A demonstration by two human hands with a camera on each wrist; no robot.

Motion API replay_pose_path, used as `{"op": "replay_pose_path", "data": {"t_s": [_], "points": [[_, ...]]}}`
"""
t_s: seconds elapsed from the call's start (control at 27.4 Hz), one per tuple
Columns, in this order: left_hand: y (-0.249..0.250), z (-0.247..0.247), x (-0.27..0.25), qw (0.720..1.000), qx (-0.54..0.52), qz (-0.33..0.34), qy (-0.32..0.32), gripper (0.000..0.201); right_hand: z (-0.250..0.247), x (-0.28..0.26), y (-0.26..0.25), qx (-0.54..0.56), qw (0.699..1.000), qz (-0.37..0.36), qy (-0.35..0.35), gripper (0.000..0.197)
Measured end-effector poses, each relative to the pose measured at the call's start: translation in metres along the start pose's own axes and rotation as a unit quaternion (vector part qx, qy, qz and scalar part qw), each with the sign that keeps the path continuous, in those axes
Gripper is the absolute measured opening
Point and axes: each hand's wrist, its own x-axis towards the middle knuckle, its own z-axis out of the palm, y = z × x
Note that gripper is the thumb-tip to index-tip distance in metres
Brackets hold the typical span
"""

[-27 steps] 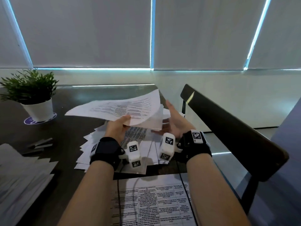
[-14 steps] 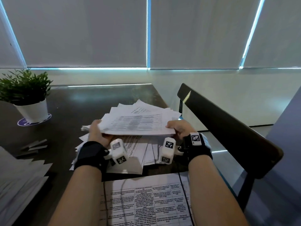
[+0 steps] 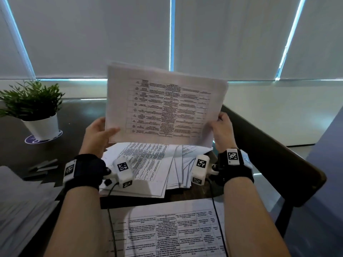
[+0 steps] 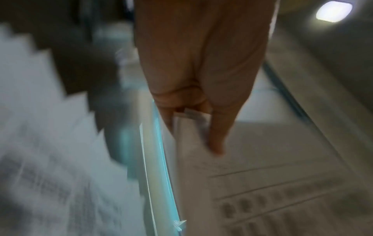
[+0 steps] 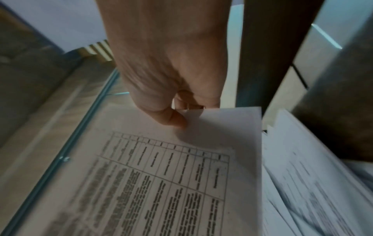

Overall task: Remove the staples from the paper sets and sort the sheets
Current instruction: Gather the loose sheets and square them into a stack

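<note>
Nearest you, a printed table sheet (image 3: 172, 230) lies flat at the table (image 3: 78, 115) edge, between your forearms. Just beyond it sits the fanned pile of loose sheets (image 3: 148, 167), directly under what you are holding.

Your left hand (image 3: 96, 134) pinches the lower left corner of the paper set (image 3: 163, 104), thumb on the printed face and fingers behind; the left wrist view shows the edge caught between thumb and fingers (image 4: 217, 135). Your right hand (image 3: 222, 130) grips the lower right corner the same way, with the thumb (image 5: 171, 119) pressed on the margin.

The set stands nearly upright above the pile, its long axis running left to right between your hands and its printed face toward you. Both hands hold the bottom edge, so the top edge and its corners lie away from you and unsupported. No staple is visible from here; you probably need to check those far corners. Neither hand is clearly nearer to them.

Farther left on the table are a potted plant (image 3: 35, 108) and some small dark strips (image 3: 43, 165).
</note>
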Motion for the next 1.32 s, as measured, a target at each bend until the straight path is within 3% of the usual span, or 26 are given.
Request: {"op": "replay_pose_path", "data": {"t_s": [0.11, 0.22, 0.29, 0.4, 0.48, 0.55, 0.58, 0.69, 0.88, 0.99, 1.13, 1.24, 1.32], "points": [[0.004, -0.001, 0.003, 0.998, 0.026, 0.047, 0.013, 0.024, 0.0, -0.003, -0.007, 0.027, 0.999, -0.041, -0.018, 0.029], [0.0, -0.001, -0.001, 0.997, 0.024, 0.066, 0.029, 0.006, 0.003, 0.0, -0.014, 0.038, 0.999, -0.018, -0.024, 0.022], [0.007, 0.004, -0.013, 0.999, 0.022, 0.033, 0.02, 0.016, 0.001, 0.001, -0.015, 0.068, 0.996, 0.046, -0.018, 0.022], [0.004, 0.005, -0.022, 0.994, 0.097, 0.058, 0.007, 0.028, -0.01, -0.003, 0.005, 0.048, 0.997, 0.037, -0.045, 0.032], [-0.003, 0.001, -0.014, 0.981, 0.168, 0.091, 0.017, 0.009, -0.01, -0.006, 0.012, 0.032, 0.996, 0.069, -0.045, 0.033], [-0.005, 0.004, -0.005, 0.985, 0.156, 0.071, 0.036, 0.011, -0.005, -0.003, 0.002, 0.04, 0.996, 0.06, -0.044, 0.018], [-0.009, 0.004, 0.001, 0.987, 0.143, 0.062, 0.041, 0.008, -0.002, -0.001, -0.003, 0.038, 0.997, 0.053, -0.051, 0.02], [-0.009, 0.008, 0.002, 0.988, 0.126, 0.077, 0.047, 0.025, 0.007, -0.005, -0.008, 0.024, 0.998, 0.039, -0.054, 0.031], [0.003, 0.018, 0.002, 0.977, 0.162, 0.11, 0.08, 0.018, 0.015, -0.01, -0.018, 0.02, 0.997, -0.015, -0.072, 0.037], [0.006, 0.023, 0.0, 0.984, 0.117, 0.116, 0.072, 0.022, 0.017, -0.01, -0.018, 0.041, 0.996, -0.02, -0.075, 0.038], [0.002, 0.025, -0.007, 0.993, 0.059, 0.059, 0.078, 0.021, 0.013, -0.012, -0.001, 0.078, 0.99, 0.023, -0.118, 0.076], [-0.009, 0.029, -0.012, 0.992, 0.082, 0.033, 0.094, 0.023, 0.015, -0.019, 0.003, 0.094, 0.989, 0.023, -0.114, 0.043], [-0.005, 0.035, -0.013, 0.987, 0.092, 0.066, 0.113, 0.021, 0.02, -0.018, -0.001, 0.079, 0.993, 0.005, -0.083, 0.031]]}}
